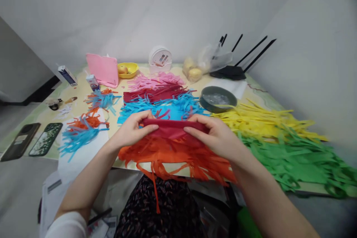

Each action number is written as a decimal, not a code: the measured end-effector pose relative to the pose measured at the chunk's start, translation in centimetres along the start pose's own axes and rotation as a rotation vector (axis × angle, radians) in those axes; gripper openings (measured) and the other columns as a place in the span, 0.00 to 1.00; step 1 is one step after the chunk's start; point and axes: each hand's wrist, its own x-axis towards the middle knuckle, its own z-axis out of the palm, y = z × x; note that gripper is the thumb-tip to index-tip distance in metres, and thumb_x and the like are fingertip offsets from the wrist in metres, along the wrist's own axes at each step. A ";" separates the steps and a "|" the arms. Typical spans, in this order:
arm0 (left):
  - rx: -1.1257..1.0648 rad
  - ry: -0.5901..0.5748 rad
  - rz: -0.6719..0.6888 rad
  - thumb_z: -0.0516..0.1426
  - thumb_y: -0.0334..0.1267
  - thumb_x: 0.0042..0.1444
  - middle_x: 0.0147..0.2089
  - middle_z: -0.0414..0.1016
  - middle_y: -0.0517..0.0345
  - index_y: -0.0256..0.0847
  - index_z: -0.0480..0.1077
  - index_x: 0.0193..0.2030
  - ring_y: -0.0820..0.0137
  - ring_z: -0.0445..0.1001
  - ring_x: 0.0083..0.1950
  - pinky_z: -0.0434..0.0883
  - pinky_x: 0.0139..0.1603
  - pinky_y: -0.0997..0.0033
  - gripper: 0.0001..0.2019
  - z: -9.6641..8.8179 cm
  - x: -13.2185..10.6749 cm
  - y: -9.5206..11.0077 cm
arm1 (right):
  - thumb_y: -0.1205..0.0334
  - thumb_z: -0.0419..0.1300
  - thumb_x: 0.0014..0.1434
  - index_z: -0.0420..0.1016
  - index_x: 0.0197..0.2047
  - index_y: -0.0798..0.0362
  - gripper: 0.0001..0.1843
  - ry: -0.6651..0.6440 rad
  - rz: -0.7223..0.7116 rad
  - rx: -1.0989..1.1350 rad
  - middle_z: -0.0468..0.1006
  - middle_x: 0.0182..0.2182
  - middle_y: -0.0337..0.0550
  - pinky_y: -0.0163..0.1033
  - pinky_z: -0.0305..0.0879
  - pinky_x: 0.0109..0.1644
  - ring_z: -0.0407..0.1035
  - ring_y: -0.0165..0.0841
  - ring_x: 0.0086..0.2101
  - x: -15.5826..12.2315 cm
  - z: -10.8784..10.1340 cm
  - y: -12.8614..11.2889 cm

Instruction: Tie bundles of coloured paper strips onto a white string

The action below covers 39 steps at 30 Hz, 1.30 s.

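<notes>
Red fringed paper (173, 129) sits pinched at its top band by left hand (131, 131) and right hand (216, 135), over orange fringe (178, 158) at the table (83, 93) edge. Risk: thin strips tear if pulled apart; hanging orange strands could snag.

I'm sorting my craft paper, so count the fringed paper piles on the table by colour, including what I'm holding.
Pink: 1
Dark red: 2
Blue: 3
Orange: 3
Yellow: 1
Green: 1
Total: 11
</notes>
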 end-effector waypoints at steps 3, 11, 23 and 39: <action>0.007 0.062 -0.055 0.59 0.46 0.56 0.26 0.64 0.63 0.39 0.61 0.26 0.74 0.63 0.30 0.62 0.31 0.76 0.16 0.5 -0.3 -0.2 | 0.54 0.58 0.62 0.72 0.33 0.51 0.11 0.067 0.003 0.007 0.76 0.30 0.41 0.36 0.63 0.34 0.68 0.34 0.31 -0.4 0.3 0.0; -0.419 0.107 -0.149 0.62 0.47 0.55 0.33 0.75 0.57 0.38 0.73 0.42 0.73 0.74 0.28 0.72 0.31 0.73 0.15 1.7 -0.9 -1.1 | 0.57 0.61 0.59 0.80 0.41 0.51 0.11 0.167 0.013 0.203 0.80 0.33 0.43 0.35 0.66 0.31 0.71 0.32 0.29 -0.8 0.7 1.1; -0.380 0.099 0.004 0.57 0.41 0.59 0.27 0.74 0.55 0.37 0.75 0.32 0.69 0.73 0.34 0.68 0.40 0.70 0.11 1.6 -1.1 -1.7 | 0.64 0.60 0.55 0.82 0.33 0.49 0.08 0.125 -0.102 0.313 0.81 0.32 0.43 0.41 0.69 0.42 0.74 0.37 0.36 -0.4 0.9 2.5; 0.177 0.186 -0.002 0.58 0.38 0.59 0.38 0.77 0.57 0.40 0.71 0.40 0.69 0.74 0.41 0.67 0.44 0.71 0.05 2.1 -1.0 -1.5 | 0.57 0.60 0.58 0.78 0.43 0.50 0.11 0.186 0.016 0.055 0.81 0.40 0.44 0.41 0.67 0.48 0.74 0.38 0.41 0.4 2.4 2.2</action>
